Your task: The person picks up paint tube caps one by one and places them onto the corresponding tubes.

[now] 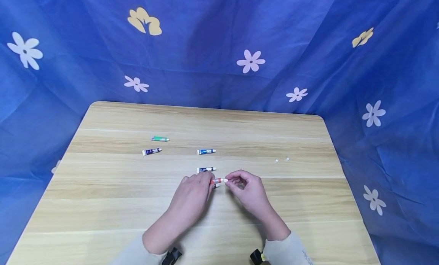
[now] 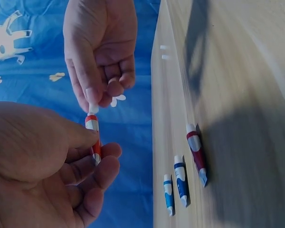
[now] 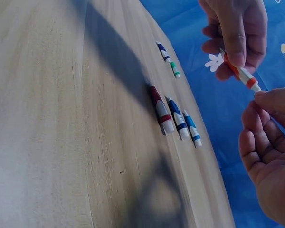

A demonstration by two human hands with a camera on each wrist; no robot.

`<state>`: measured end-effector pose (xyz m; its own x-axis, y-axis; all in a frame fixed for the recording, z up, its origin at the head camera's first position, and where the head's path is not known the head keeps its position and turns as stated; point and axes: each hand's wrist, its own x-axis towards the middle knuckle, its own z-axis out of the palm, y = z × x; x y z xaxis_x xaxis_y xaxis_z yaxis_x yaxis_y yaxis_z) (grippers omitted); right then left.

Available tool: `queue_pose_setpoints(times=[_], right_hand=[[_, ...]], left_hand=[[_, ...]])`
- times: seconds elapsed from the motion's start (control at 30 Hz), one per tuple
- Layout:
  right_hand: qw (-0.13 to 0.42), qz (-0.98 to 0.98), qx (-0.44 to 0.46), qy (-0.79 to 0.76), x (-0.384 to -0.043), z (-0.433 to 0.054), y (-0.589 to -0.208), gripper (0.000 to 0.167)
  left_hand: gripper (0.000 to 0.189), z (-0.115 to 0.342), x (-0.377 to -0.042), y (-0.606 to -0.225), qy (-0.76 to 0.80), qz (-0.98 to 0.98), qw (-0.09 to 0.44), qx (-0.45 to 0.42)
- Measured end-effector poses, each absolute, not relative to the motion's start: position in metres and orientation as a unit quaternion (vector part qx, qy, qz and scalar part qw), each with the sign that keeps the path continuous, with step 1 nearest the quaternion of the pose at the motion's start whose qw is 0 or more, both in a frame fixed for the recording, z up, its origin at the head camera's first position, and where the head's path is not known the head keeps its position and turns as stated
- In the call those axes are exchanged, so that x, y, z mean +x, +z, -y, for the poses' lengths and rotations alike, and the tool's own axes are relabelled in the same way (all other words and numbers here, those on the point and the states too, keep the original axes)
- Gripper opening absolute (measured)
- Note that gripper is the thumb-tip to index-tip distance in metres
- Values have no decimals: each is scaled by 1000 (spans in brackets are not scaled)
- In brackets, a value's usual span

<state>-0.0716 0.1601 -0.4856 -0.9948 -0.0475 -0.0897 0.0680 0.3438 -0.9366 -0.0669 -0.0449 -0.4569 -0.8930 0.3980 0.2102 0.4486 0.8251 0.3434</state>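
My left hand (image 1: 192, 194) pinches an orange-red paint tube (image 2: 93, 127) between thumb and fingers, above the table. At the tube's end, the thumb and index finger of my right hand (image 1: 252, 192) pinch its small white cap (image 2: 92, 109). In the right wrist view the tube (image 3: 242, 75) is tilted, its cap end toward the right hand; whether the cap is loose cannot be told. A dark red paint tube (image 3: 159, 107) lies on the table below, mostly hidden by the left hand in the head view. Just beyond the hands lies a dark blue tube (image 1: 206, 169).
On the wooden table (image 1: 103, 215), a lighter blue tube (image 1: 206, 152) lies farther back. A purple tube (image 1: 152, 152) and a green tube (image 1: 160, 139) lie to the left. Two small white pieces (image 1: 276, 160) sit at the right. A blue flowered cloth (image 1: 212, 78) hangs behind.
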Motion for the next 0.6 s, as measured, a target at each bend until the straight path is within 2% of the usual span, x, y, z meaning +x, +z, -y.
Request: queue_pose_setpoints(times=[0.33,0.6], right_hand=[[47,-826,-3,-561,-69,-157,-483,14],[44,-829,-20,-558,-69,-158,-484,4]], left_hand=[[12,41,-65,-459,-183,954,67,-227],[12,42,-65,-457,-191,953,68,-225]])
